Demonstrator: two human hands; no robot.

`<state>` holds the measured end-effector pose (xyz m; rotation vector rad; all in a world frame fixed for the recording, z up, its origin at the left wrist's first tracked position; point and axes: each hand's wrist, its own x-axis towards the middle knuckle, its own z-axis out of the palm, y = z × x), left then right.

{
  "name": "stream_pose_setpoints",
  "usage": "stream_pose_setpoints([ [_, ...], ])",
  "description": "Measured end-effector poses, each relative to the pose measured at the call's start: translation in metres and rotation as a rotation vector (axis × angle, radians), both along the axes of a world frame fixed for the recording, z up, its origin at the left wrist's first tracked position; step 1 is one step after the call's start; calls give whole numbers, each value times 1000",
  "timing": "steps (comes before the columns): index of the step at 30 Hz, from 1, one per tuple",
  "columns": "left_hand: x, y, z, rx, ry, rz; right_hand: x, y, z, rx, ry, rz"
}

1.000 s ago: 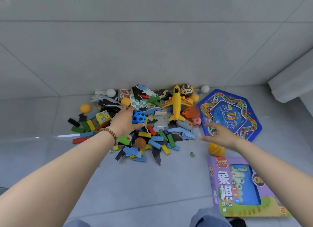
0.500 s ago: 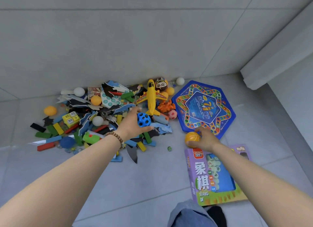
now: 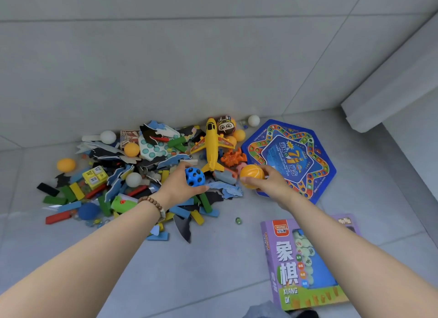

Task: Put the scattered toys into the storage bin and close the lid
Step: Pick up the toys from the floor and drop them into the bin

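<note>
The scattered toys [image 3: 132,166] lie heaped on matte grey floor tiles [image 3: 213,270] against the wall, at about nine o'clock from the frame's middle. At the heap's nine o'clock sits a smooth small orange ball [image 3: 66,164]. Toward seven o'clock, flat rectangular blocks lie crisscrossed in green, yellow and blue, with a red block [image 3: 58,217] and a yellow cube [image 3: 95,176] with stickered faces among them. Jagged flat pieces in blue and black spread through the middle.

The left hand [image 3: 176,187], a beaded bracelet [image 3: 154,202] on its wrist, curls round a blue ball [image 3: 194,177] pitted with dark round holes. At its twelve o'clock lies a glossy yellow plastic plane [image 3: 211,144], nose to the wall. The right hand [image 3: 270,182] grips a seamed orange ball [image 3: 252,177], smooth and round, near the blue one. At its three o'clock rests a flat blue hexagonal game board [image 3: 296,151]. At its five o'clock lies a purple cardboard box [image 3: 284,265] with a clear window.
</note>
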<state>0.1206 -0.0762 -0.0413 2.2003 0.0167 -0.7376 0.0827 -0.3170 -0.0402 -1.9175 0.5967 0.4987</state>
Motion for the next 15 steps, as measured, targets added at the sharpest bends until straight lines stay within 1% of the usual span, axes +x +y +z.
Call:
stream_pose_setpoints([
  [3, 0, 10, 16, -35, 24, 53, 6, 13, 10, 5, -36, 53],
  [6, 4, 32, 51, -56, -23, 43, 18, 34, 49, 27, -96, 120],
  [9, 6, 69, 111, -48, -123, 47, 33, 65, 105, -30, -191, 232],
  [12, -5, 123, 183, -39, -234, 129, 40, 111, 170, -61, -285, 311],
  [15, -35, 187, 244, -30, -316, 208, 34, 170, 228, -44, -352, 391],
])
